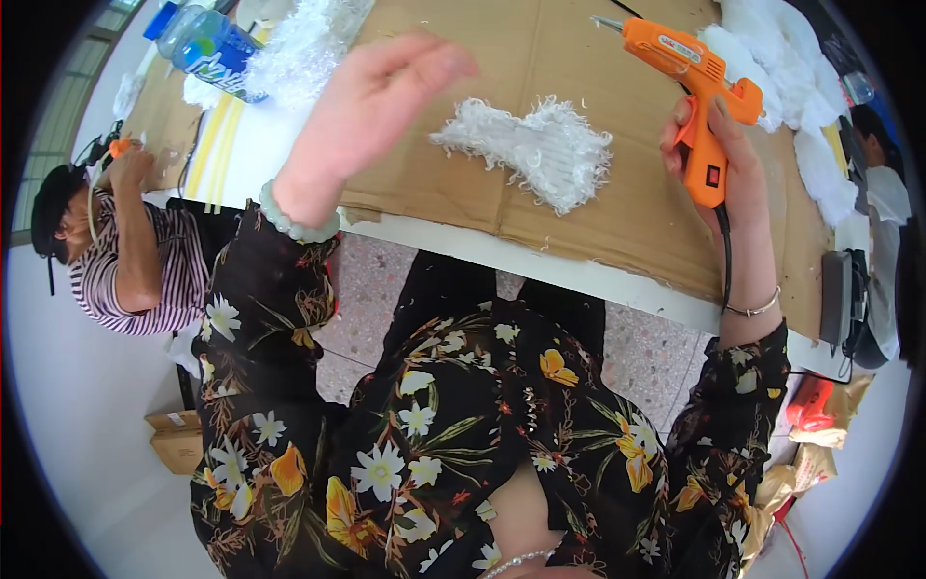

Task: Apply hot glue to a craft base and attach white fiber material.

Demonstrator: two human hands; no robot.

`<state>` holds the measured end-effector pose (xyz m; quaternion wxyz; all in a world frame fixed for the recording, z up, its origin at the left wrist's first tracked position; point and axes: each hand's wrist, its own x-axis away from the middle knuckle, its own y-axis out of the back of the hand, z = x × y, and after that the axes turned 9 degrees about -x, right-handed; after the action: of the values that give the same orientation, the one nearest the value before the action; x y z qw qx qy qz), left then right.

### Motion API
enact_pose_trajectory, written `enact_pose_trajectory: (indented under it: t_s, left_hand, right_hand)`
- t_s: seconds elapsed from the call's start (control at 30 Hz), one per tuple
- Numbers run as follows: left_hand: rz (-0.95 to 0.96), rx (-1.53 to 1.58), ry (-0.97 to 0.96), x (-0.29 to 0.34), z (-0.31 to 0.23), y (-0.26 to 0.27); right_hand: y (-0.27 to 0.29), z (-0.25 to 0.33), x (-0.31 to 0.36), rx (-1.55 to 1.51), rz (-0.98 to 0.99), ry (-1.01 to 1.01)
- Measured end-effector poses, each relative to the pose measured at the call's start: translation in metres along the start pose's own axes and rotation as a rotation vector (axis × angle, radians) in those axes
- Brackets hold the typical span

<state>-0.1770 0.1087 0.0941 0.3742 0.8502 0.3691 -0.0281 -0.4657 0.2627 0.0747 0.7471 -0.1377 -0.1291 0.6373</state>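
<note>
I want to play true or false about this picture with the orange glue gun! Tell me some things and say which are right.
1. The right hand holds an orange glue gun. True.
2. The left hand holds the glue gun too. False: it is raised above the cardboard sheet, open and holding nothing.
3. A fluffy white piece lies on the cardboard sheet. True.
4. The fluffy white piece is bright red. False: it is white.
5. A plastic bottle lies at the far left of the table. True.
</note>
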Motion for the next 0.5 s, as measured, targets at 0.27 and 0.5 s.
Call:
enact_pose_trajectory:
  t_s: [0.27,0.5]
  left_hand:
    - [-0.038,-0.607,-0.198,0.056,0.015,-0.005]
    - [0.047,-0.756,-0.203,0.065,0.006,-0.029]
  right_hand:
    - [-0.002,-0.004,0.001,0.003,-0.011,-0.024]
    - [0.001,-0.006,-0.002,0.004,0.013,-0.007]
